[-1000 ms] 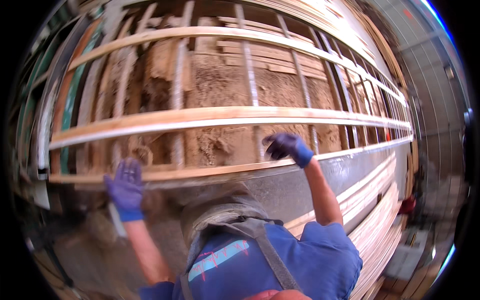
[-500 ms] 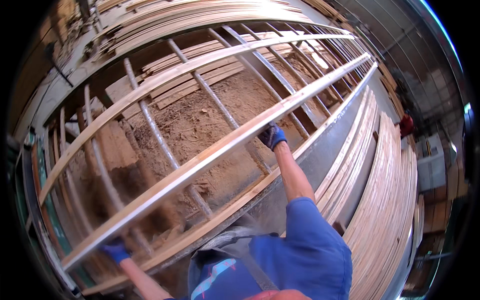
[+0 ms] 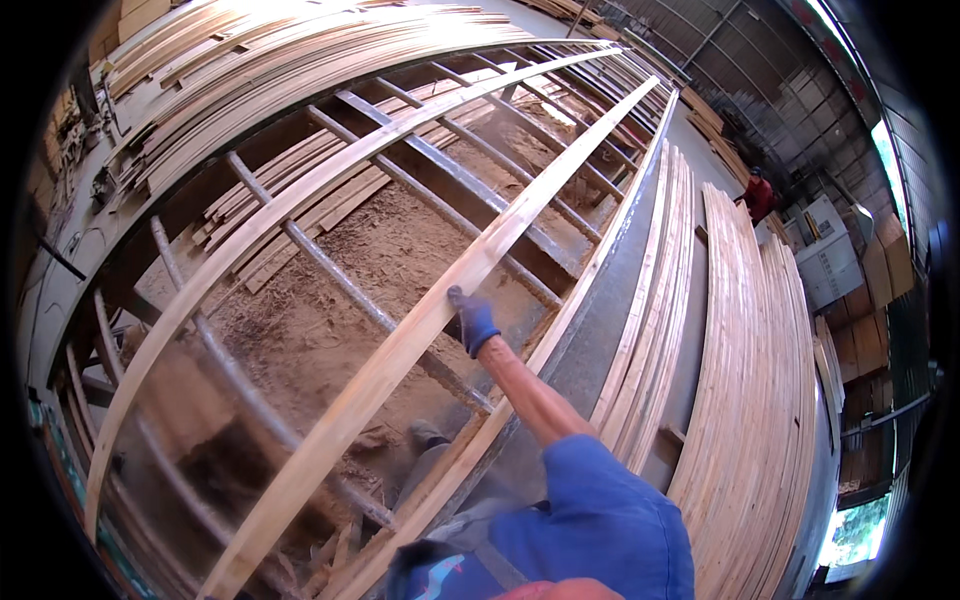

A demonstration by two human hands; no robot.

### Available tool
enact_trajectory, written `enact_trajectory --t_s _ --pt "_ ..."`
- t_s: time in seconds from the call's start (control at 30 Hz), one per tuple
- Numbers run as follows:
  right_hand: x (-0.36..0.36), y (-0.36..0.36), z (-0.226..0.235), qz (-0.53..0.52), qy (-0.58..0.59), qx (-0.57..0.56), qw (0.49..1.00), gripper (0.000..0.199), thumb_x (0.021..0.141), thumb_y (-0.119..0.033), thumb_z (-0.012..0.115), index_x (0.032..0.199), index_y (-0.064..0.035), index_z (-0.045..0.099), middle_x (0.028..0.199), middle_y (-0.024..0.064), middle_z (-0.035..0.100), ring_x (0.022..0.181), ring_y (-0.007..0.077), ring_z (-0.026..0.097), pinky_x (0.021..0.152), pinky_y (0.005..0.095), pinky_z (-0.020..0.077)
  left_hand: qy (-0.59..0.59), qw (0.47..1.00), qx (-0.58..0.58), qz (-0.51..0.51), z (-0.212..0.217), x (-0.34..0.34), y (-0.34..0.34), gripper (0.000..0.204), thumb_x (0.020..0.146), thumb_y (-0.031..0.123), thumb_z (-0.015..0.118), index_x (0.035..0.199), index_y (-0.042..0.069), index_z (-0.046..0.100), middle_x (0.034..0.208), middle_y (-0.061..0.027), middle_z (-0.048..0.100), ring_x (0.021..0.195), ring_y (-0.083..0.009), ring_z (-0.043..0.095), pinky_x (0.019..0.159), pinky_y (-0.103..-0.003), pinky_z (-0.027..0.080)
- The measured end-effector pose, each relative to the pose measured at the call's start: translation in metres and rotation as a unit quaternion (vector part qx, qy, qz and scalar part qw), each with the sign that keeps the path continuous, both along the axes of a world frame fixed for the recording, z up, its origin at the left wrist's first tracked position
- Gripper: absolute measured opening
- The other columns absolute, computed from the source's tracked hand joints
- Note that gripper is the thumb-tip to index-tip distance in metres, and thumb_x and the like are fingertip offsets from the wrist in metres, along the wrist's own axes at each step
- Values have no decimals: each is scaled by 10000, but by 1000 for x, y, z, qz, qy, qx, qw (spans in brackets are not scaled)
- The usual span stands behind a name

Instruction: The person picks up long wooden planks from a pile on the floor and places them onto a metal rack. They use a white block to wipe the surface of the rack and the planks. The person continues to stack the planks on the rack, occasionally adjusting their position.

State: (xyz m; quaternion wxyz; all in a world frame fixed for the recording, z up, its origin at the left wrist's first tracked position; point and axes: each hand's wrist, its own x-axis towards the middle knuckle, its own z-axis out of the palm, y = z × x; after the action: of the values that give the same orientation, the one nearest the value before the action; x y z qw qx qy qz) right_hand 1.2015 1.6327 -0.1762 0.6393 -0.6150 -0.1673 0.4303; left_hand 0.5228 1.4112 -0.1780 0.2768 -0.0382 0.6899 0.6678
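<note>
A long pale wooden board lies slanting across the metal bars of a roller frame. My right hand, in a blue and dark glove, grips the near edge of this board about midway along. Its thumb shows at the board's face, and the other fingers are partly hidden beside and under it. My left hand is out of the picture. A second long board rests on the bars farther off, curving in the fisheye view. Along the frame's near side runs another narrow board.
Sawdust and wood scraps cover the ground beneath the bars. Stacked boards lie to the right, with more piled boards at the far left. A person in red is at the far right near a grey cabinet.
The gripped board now shows its wide face and lies more steeply across the view. My left hand has gone out of sight. The camera view has shifted, and my right hand appears lower and farther left.
</note>
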Motion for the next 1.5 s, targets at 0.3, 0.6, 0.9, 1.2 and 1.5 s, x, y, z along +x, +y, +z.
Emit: enact_trajectory --t_s 0.3,0.6,0.9,1.2,1.5 --pt "-7 20 -6 21 45 35 998 386 903 -296 724 1087 31 635 991 88 673 811 182 661 745 326 570 35 999 -21 -4 5 23 41 837 871 634 604 1406 6 460 1347 -212 535 1209 -351 515 1045 -453 398" --pt "13 79 -17 22 1 55 998 451 900 -345 715 1116 35 606 939 121 683 751 236 688 669 371 600 63 998 -30 5 11 7 65 814 888 620 588 1403 3 468 1352 -227 535 1211 -370 516 1047 -472 395" --pt "-23 109 -51 44 23 77 996 382 904 -293 725 1103 24 651 951 76 688 781 163 643 686 315 550 110 992 -55 33 29 -21 78 790 904 607 573 1401 0 477 1357 -242 535 1214 -389 516 1048 -492 392" --pt "-46 218 34 166 30 -26 985 471 891 -453 694 983 8 669 810 133 685 707 260 689 635 385 584 -87 979 142 -117 40 -169 95 887 887 640 559 1490 25 350 1469 -190 437 1360 -319 402 1176 -430 274" --pt "-70 161 17 309 -447 -102 833 379 944 -419 588 995 -51 663 774 125 731 636 230 703 595 369 547 -117 968 -111 -190 24 -118 153 683 788 810 540 879 137 612 596 -48 597 415 -125 479 360 -217 369"
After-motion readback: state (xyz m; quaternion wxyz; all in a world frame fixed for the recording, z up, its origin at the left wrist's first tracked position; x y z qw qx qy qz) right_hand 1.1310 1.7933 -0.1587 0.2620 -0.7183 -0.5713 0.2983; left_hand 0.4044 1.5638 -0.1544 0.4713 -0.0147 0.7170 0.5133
